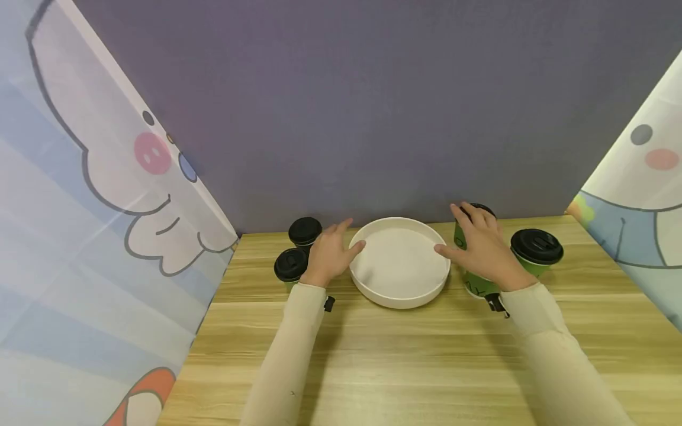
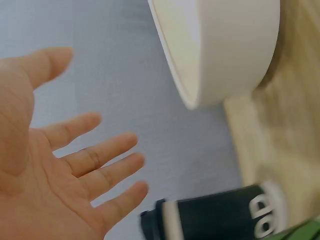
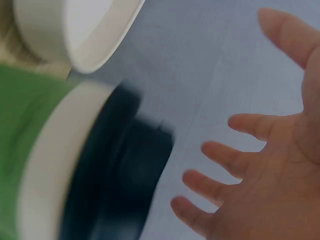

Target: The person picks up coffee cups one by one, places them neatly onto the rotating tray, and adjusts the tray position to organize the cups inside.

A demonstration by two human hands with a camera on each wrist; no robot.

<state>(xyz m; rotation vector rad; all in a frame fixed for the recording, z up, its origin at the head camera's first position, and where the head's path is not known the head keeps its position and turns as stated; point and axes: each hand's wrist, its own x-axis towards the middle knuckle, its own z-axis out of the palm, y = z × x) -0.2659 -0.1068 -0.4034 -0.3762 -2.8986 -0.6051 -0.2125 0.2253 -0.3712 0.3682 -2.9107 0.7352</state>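
So the far middle of the wood table (image 1: pixel 405 367) is taken up by a round white dish (image 1: pixel 401 260), set flat between the hands. It looks stiff and fairly light, but plastic or ceramic can't be told, so chipping can't be ruled out. The smooth wall might be a bit slippery; probably best gripped at the left and right of the rim, thumbs over the edge, fingers outside.

Nothing is held, btw: the left hand (image 1: pixel 328 256) and right hand (image 1: pixel 481 246) are both spread wide beside it.

Right side: a green cup (image 1: pixel 538 259), plus a half-hidden cup (image 1: pixel 459 238) behind the right hand. Left side, smaller: a dark cup (image 1: pixel 305 232) far, a little cup (image 1: pixel 290 267) nearer. All look like paper, easily dented, so better held round the body than by the black lids (image 1: pixel 536 244). Fill can't be judged.

The dish's full inside is shown only in the head view. In the left wrist view, a gap between fingers and dish is revealed, plus white letters on the dark cup. In the right wrist one, a pale band is shown under a green cup's lid.
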